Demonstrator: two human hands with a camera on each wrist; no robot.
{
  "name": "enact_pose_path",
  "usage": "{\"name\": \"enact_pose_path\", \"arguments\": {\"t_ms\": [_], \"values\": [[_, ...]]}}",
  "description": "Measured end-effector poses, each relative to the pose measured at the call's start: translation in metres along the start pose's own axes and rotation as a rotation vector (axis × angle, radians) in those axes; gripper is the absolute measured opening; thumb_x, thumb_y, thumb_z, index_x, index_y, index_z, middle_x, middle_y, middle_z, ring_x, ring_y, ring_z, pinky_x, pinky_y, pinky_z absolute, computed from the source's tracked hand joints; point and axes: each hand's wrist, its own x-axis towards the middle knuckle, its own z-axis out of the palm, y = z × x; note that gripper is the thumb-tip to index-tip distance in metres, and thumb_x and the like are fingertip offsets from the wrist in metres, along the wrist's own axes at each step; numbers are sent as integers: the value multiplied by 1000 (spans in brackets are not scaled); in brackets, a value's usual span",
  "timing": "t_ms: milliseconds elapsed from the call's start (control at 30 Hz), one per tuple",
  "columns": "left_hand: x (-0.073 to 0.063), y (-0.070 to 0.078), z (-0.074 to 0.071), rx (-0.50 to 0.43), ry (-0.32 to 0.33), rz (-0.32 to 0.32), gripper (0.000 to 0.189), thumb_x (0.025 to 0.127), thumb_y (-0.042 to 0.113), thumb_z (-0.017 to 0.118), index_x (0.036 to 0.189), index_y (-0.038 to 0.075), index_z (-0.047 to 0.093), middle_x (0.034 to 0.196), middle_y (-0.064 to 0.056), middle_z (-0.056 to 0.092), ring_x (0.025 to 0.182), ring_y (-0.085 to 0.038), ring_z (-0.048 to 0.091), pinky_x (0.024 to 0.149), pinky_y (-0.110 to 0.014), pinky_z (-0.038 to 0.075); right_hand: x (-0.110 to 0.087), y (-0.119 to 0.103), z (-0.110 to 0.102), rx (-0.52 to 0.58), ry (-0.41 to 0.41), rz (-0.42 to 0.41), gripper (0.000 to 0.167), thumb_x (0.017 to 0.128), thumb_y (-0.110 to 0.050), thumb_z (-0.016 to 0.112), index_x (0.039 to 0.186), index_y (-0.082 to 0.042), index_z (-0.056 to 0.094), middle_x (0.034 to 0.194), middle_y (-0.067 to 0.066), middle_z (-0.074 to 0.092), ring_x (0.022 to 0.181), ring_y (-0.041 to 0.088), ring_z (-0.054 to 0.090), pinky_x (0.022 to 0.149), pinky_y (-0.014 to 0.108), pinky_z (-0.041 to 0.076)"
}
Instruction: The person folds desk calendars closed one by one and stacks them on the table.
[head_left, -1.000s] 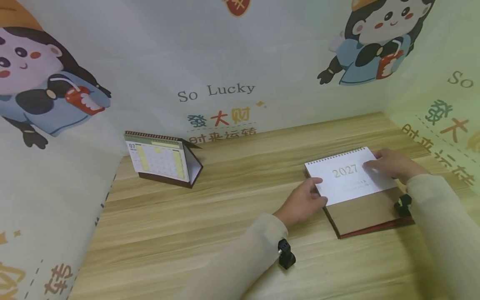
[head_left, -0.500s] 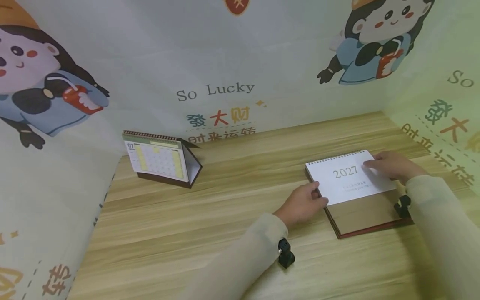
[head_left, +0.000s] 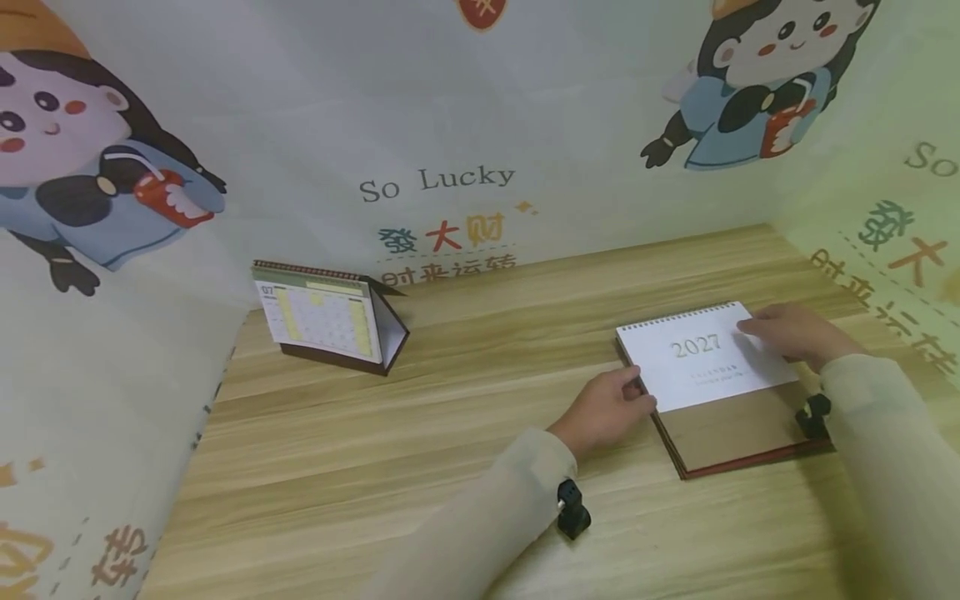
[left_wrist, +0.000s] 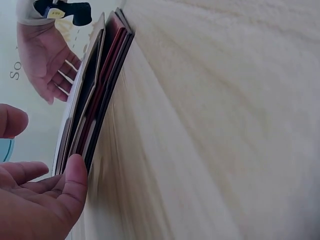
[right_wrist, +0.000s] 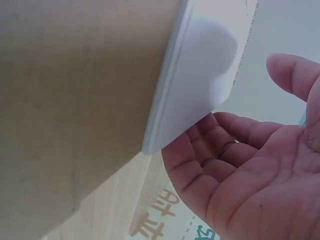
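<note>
A desk calendar (head_left: 701,354) with a white "2027" page and brown backing lies flat at the right of the table, spiral edge away from me. Beneath its cover, the left wrist view shows dark and red layers (left_wrist: 107,65) stacked, slightly fanned. My left hand (head_left: 603,408) touches the stack's left edge with loosely bent fingers; its thumb (left_wrist: 12,121) stands apart from it. At the right edge, my right hand (head_left: 802,332) touches the page block with its fingertips (right_wrist: 175,150), its thumb (right_wrist: 285,70) raised clear. Neither hand grips the calendar.
A second desk calendar (head_left: 322,321), opened to a "07" page, stands as a tent at the table's left rear. Printed sheets (head_left: 450,100) with cartoon figures and lettering wall the wooden table (head_left: 480,350) at the back and sides.
The 2027 calendar's far right corner has dropped slightly, and its small print shows more clearly. My left index finger has slid from over the page to its edge. The view shifted slightly.
</note>
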Motion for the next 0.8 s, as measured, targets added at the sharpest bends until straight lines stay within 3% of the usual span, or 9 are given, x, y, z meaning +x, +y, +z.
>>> {"name": "enact_pose_path", "arguments": {"t_ms": [167,333,500,633,800], "values": [[-4,-11,-15,-15,0,24,53,99,29,59,148,14,47,126,-5,61,113,-14,57,95,-32,48,-4,-7,3,42,40,-43,80,105,-41,40,144,24,14,144,48,18,130,62,26,105,67,28],[-16,-29,-58,-50,17,11,53,100,31,57,150,17,44,137,-13,56,122,-25,56,96,-40,48,-8,-34,12,55,135,-119,74,106,-43,38,148,15,21,147,42,23,133,59,26,105,69,25],[-50,-51,-128,10,155,55,49,101,28,57,147,15,47,142,-17,52,124,-33,54,97,-49,48,-8,-71,27,46,175,-215,65,105,-40,42,146,10,35,145,36,36,130,53,37,102,67,34],[-82,-71,-186,93,298,148,42,100,17,58,139,5,53,140,-17,51,125,-34,52,99,-49,46,-6,-102,38,48,183,-300,55,105,-35,45,141,6,43,139,30,47,126,47,46,96,61,42],[-117,-99,-242,198,529,243,27,98,4,58,123,-4,64,128,-17,60,109,-23,59,86,-26,49,0,-139,61,51,176,-384,44,104,-30,49,135,1,53,131,24,57,120,40,54,94,55,46]]}}
